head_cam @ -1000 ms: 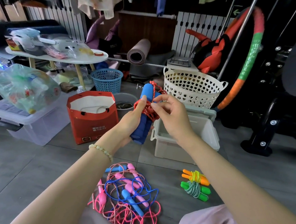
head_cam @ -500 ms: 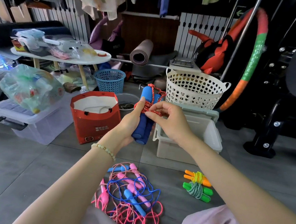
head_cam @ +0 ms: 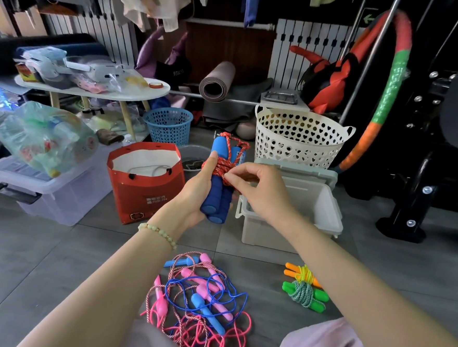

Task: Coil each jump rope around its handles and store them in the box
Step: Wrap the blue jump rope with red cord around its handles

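Blue handles point(head_cam: 215, 198) w/ red rope point(head_cam: 226, 165) wound round, up in front of the open box point(head_cam: 323, 211). Left hand point(head_cam: 197, 197) wraps the handles, thumb on coil; right hand point(head_cam: 262, 194) pinches the rope end. Tie-off step, I reckon. Next: tuck end under a wrap, then into box.

The grey tiled floor point(head_cam: 53, 267) carries an open white box point(head_cam: 259, 233), with a red paper bag point(head_cam: 146, 190) to its left and a cream basket point(head_cam: 298, 138) just behind it. In front of the box lies a loose tangle of pink and blue jump ropes point(head_cam: 201, 302). Near the tangle, to its right, two coiled ropes lie side by side, one orange-handled point(head_cam: 302, 274) and one green-handled point(head_cam: 305, 295). Farther left stand a clear storage bin point(head_cam: 61, 201) and a blue basket point(head_cam: 169, 126).
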